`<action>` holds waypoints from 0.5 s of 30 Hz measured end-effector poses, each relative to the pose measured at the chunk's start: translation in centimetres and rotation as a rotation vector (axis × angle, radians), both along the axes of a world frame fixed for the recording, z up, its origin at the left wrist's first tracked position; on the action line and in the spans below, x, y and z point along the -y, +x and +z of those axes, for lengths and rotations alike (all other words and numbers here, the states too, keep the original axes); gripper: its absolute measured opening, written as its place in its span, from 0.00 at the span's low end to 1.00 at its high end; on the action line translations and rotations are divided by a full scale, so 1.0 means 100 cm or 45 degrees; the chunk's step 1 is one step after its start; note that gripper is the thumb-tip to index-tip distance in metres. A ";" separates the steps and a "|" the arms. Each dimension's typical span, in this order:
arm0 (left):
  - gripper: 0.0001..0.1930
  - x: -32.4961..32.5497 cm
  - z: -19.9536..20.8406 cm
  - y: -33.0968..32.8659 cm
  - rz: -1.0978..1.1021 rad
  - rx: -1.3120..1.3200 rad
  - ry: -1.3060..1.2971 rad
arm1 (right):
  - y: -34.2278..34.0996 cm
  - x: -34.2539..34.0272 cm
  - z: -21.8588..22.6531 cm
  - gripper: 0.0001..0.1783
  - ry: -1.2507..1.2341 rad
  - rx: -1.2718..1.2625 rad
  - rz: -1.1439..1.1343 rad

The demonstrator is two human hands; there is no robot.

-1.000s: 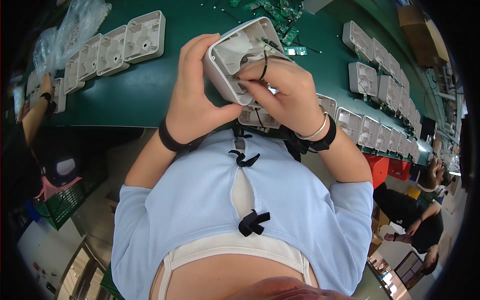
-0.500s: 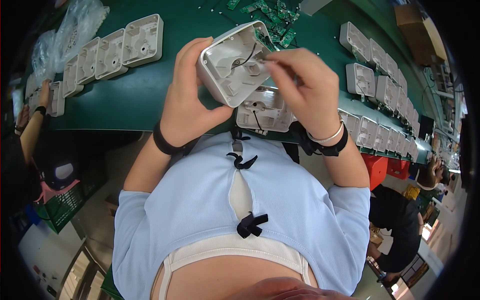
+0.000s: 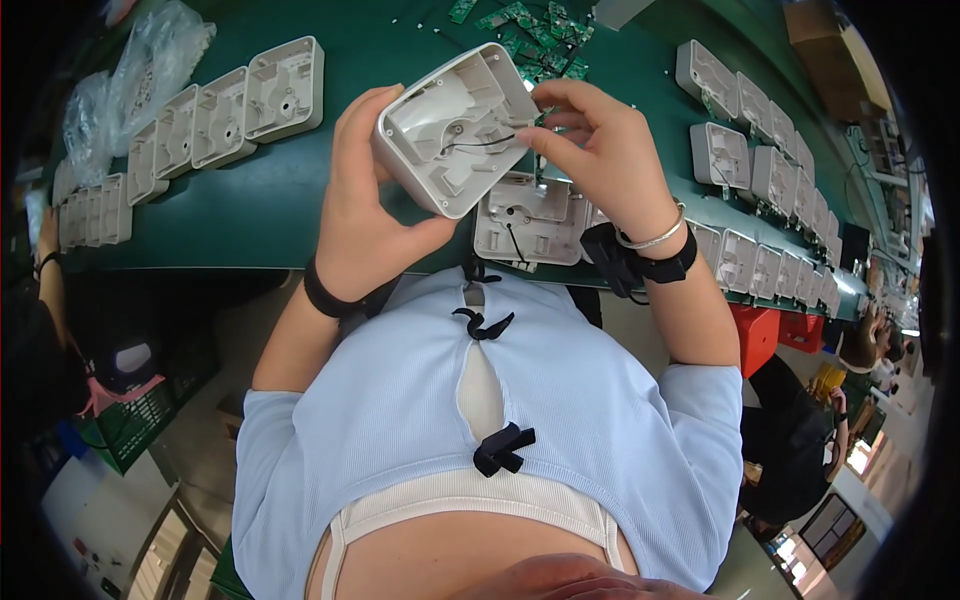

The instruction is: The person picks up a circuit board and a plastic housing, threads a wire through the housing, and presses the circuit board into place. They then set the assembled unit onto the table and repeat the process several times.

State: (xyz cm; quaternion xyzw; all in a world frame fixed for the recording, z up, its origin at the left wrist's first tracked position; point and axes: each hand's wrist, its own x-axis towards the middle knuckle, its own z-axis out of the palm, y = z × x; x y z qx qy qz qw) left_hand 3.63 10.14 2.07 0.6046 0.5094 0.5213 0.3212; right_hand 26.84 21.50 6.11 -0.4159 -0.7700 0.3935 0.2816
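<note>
My left hand [image 3: 365, 200] grips a white plastic housing [image 3: 425, 190] by its left side, its open face tilted towards me. Posts and ribs show inside it, and a black wire [image 3: 485, 143] runs from a post across the cavity to my right thumb. My right hand [image 3: 605, 150] is curled at the housing's right wall, thumb over the wire's end and fingers along the outer side. What lies behind those fingers is hidden. Beneath, on the table edge, rests a second white housing [image 3: 530, 240] with a black wire hanging from it.
Green circuit boards [image 3: 540, 35] lie in a heap at the far side of the green table [image 3: 380, 50]. Rows of white housings [image 3: 285, 88] stand left, and more housings [image 3: 722, 160] right. Clear plastic bags [image 3: 150, 60] sit far left, near another person's hand [image 3: 48, 235].
The housing has shifted slightly left in my left hand. The black wire now stretches rightward to my right thumb. The green board at the housing's upper corner is no longer visible there.
</note>
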 end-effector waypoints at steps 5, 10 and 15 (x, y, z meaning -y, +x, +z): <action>0.53 0.002 -0.003 0.007 0.030 0.104 -0.025 | 0.002 0.006 0.008 0.22 0.173 0.295 0.012; 0.53 -0.003 -0.004 0.007 0.118 -0.026 0.084 | 0.000 0.008 0.014 0.22 1.123 0.333 0.220; 0.53 -0.005 -0.002 0.012 0.091 -0.052 0.096 | -0.006 0.022 0.020 0.20 1.154 0.201 0.396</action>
